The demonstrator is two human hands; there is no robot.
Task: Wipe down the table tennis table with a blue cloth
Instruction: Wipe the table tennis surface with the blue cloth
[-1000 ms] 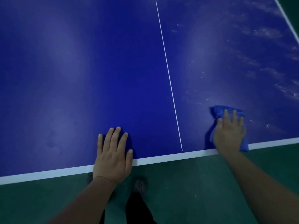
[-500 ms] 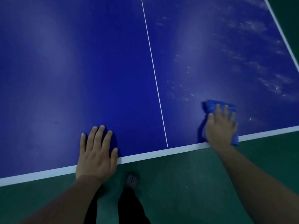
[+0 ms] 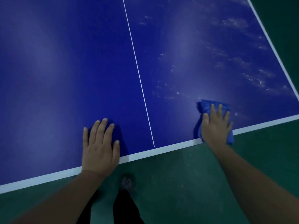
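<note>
Bare forearms, dark trousers, one perforated shoe

Both forearms are without sleeves, and the left hand [image 3: 99, 151] and right hand [image 3: 216, 126] wear no gloves. Below the table's white edge line [image 3: 40, 178], dark trousers [image 3: 124, 209] and a grey shoe [image 3: 127, 183] with round holes.

The dark blue table tennis table [image 3: 64, 70] with white edge stripes is filling most of the view, its thin white centre line running from the top down to the near end stripe. Pale smears and specks are showing across its right half, while the left half is looking even. The crumpled blue fabric cloth [image 3: 208, 105] is lying flat on the right half at the near edge, 1 corner hanging just over the white stripe.
</note>
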